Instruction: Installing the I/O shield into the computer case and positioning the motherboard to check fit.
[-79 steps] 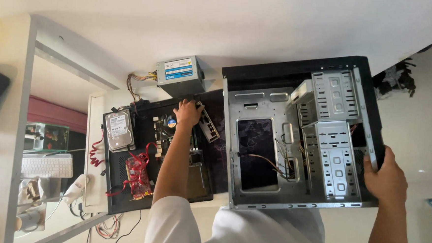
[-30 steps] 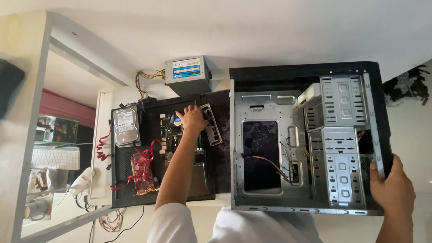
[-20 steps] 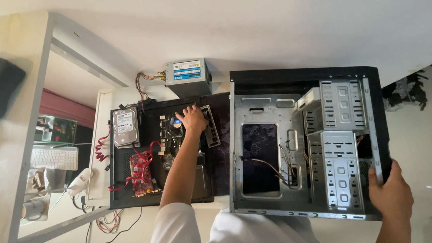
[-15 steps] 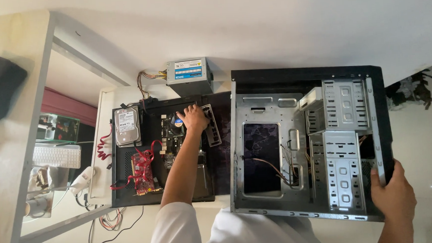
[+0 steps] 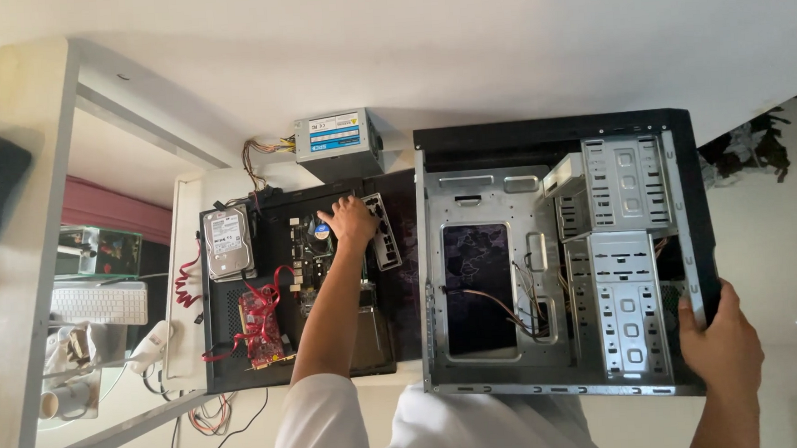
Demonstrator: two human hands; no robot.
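Open PC case lies on its side on the desk. Right hand has fingers clamped on the case's front edge, near corner. Motherboard sits left of case on a black mat; left hand rests on it, fingers spread, grip not clear. Board prob. light, stiff, fragile: hold by edges. Case bulky w/ sharp sheet metal: grip the frame rails. PSU lies beyond the board, away from the person.

Black-framed silver computer case, grey power supply, red cables, white sleeves.
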